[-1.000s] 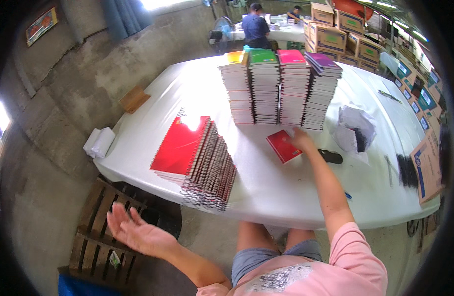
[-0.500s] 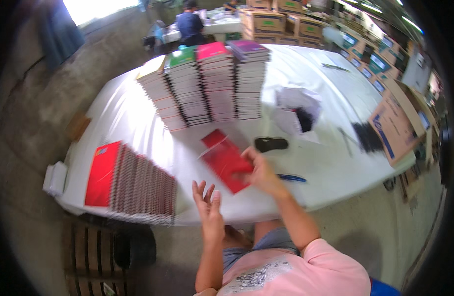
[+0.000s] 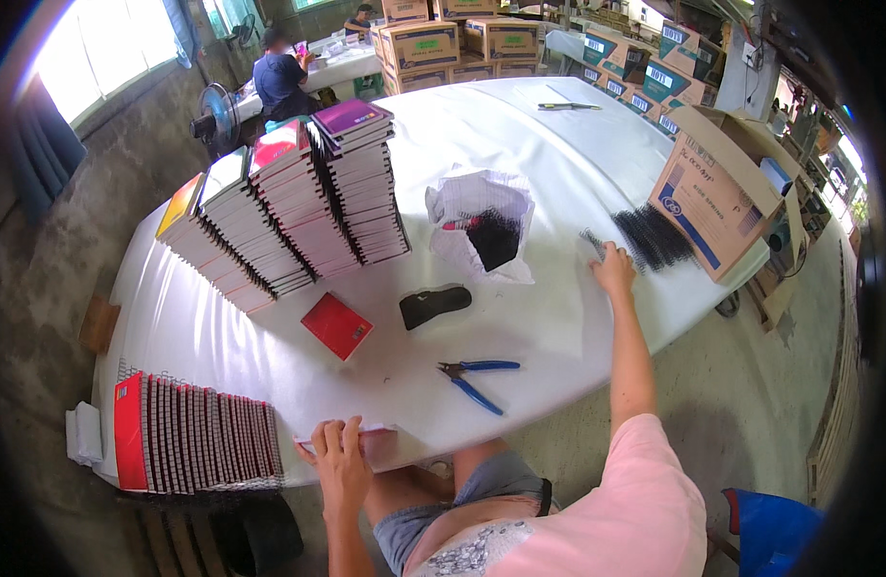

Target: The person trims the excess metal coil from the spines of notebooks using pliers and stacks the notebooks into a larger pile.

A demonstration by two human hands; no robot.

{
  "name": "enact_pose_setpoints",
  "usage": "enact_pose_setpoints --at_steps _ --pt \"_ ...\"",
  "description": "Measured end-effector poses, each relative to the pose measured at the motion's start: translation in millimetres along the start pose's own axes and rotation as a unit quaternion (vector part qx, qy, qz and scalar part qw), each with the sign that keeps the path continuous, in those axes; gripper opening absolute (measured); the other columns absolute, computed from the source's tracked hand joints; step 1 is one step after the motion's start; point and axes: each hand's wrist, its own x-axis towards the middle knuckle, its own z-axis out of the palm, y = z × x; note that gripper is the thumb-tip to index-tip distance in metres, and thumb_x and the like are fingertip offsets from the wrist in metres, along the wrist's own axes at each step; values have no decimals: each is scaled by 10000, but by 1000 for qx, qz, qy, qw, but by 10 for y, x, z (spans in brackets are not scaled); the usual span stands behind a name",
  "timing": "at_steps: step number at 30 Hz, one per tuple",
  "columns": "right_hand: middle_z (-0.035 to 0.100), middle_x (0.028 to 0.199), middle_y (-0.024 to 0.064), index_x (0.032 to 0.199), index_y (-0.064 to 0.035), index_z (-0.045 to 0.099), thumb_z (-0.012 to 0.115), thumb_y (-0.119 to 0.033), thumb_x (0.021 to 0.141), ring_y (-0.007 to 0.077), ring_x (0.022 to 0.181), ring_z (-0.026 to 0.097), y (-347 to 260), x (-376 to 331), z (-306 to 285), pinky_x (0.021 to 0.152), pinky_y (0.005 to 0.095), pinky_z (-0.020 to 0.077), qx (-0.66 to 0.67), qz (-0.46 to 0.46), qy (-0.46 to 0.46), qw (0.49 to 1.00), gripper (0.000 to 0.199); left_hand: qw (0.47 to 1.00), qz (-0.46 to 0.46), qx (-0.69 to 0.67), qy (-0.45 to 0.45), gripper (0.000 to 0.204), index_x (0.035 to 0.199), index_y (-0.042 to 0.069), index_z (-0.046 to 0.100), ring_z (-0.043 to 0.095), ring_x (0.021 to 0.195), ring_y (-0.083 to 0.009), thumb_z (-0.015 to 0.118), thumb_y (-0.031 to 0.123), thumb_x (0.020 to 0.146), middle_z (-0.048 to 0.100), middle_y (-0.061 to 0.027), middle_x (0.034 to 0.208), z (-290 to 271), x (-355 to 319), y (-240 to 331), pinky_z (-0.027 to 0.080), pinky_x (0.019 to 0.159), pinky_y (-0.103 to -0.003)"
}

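Inside white bag [image 3: 467, 207]: black coils [image 3: 493, 238].

A thin notebook [image 3: 361, 444] with a reddish cover lies flat at the near edge of the counter [image 3: 558, 317], just in front of the blue-handled pliers [image 3: 477, 377], partly overhanging. Black spiral binding coils [image 3: 645, 238] lie bunched on the counter far right of the pliers, beside an open cardboard box [image 3: 717, 192].

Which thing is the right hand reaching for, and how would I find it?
Start at the open box on the white table's right edge. Just left of it lie black wire coils, which the right hand touches. They are the only loose, comb-like black wires there.
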Motion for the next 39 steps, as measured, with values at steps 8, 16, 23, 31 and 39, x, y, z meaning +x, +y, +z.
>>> enact_pose_setpoints --at_steps 8,16,23,31,39 --pt "622 922 131 1168 -91 514 597 -136 775 240 819 603 -117 104 -101 673 358 474 153 -55 -248 955 405 983 -61 -25 170 489 843 73 520 457 992 -304 792 354 550 503 -108 961 328 39 112 249 914 -513" --pt "612 727 28 1042 -25 633 606 -218 839 116 634 544 -836 -782 -791 578 242 433 210 -207 -342 892 281 971 -58 -31 229 483 808 137 504 486 945 -252 770 412 514 527 -53 944 430 117 139 246 899 -498" --pt "637 844 93 984 -40 660 603 5 802 138 749 594 -1647 -2155 -850 669 269 460 393 -288 -299 820 195 971 -81 -57 216 446 805 158 531 487 970 -223 765 421 531 534 -14 968 425 65 26 244 878 -556" --pt "600 880 96 957 -53 664 602 -4 807 231 771 588 -1947 -2608 -446 670 307 467 396 -389 -322 767 169 967 -61 -76 236 373 728 157 545 493 976 -228 763 392 538 561 22 929 403 69 40 245 874 -558" --pt "536 692 65 1018 -67 630 436 101 775 169 651 510 -1965 -2376 -453 658 282 444 336 -324 -620 631 354 972 -63 -65 215 416 762 156 569 496 987 -225 788 389 495 558 20 948 383 46 1 264 837 -610"
